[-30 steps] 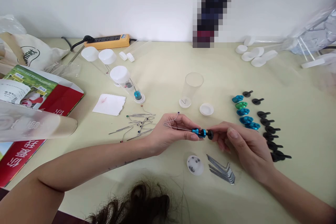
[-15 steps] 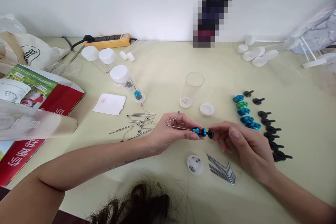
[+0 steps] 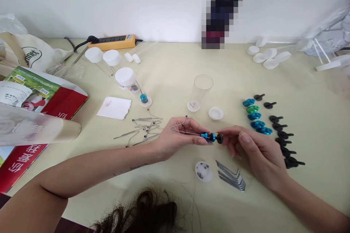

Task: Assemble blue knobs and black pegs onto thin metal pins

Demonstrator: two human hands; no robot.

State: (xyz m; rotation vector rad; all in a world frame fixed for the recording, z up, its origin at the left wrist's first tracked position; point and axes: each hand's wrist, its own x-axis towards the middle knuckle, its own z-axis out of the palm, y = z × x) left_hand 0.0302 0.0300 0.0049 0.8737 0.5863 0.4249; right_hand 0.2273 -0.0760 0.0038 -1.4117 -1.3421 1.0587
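My left hand (image 3: 177, 136) pinches a blue metal fitting (image 3: 207, 137) between thumb and fingers. A thin bent wire (image 3: 179, 130) with a small dark bead at its tip runs out of the fitting's left end. On the right end sits a black thumb screw (image 3: 219, 138). My right hand (image 3: 254, 149) is beside that screw, its index fingertip at or against the screw head, the thumb held apart. Below lie a white cap with small metal bits (image 3: 203, 171) and a stack of hex keys (image 3: 232, 176).
Blue and green fittings (image 3: 254, 116) and black thumb screws (image 3: 279, 127) line the right side. Several bent wires (image 3: 147, 119) lie left. A clear tube (image 3: 202, 87) stands behind my hands near a white cap (image 3: 216, 113). Capped tubes (image 3: 125, 76), a paper scrap (image 3: 113, 108) and a power strip (image 3: 112, 42) are farther back.
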